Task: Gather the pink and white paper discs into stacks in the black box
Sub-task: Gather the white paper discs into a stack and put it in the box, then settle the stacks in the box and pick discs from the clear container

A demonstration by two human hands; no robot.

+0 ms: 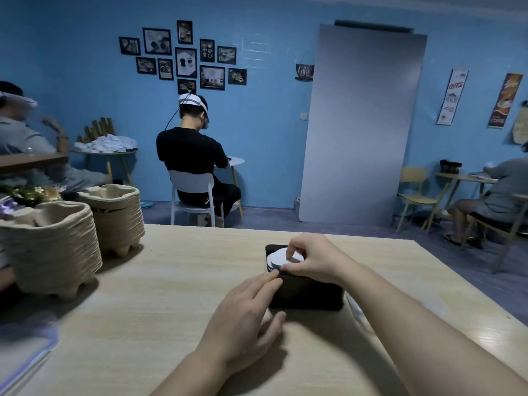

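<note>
Both your forearms show bare, the left rising from the lower middle of the frame, the right from the lower right corner. Your left hand [246, 317] and right hand [313, 260] are bare too.

Small dark hanging sign [304, 71] on wall, far beyond right hand [311, 262], approx. straight above it: "Coffee" in pale script. White wall banner [453, 97], far up & to right of the hand: red slanted word, prob. "COFFEE", not sure; small print below unreadable. Brown banner [505, 100] further right: lettering blurred. Framed prints [185, 62], up-left of the hand: text too small.
</note>
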